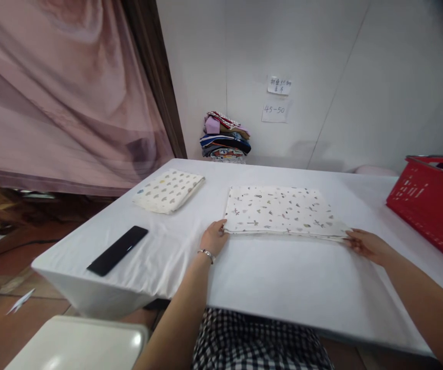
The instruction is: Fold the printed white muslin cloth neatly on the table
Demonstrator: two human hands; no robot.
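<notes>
A white cloth (278,209) with small scattered prints lies folded into a long rectangle on the table, its near edge showing layers. At its near left corner, my left hand (214,237) pinches the edge between thumb and fingers. My right hand (364,244) grips the near right corner in the same way. Further left lies a second folded cloth (169,191), cream with grey heart-like prints, apart from both hands.
The table (275,277) has a white cover. A black flat object (118,250) lies at its left; a red plastic basket (432,205) stands at the right. Folded fabrics (226,137) are stacked by the back wall. A white stool (86,344) is at the lower left.
</notes>
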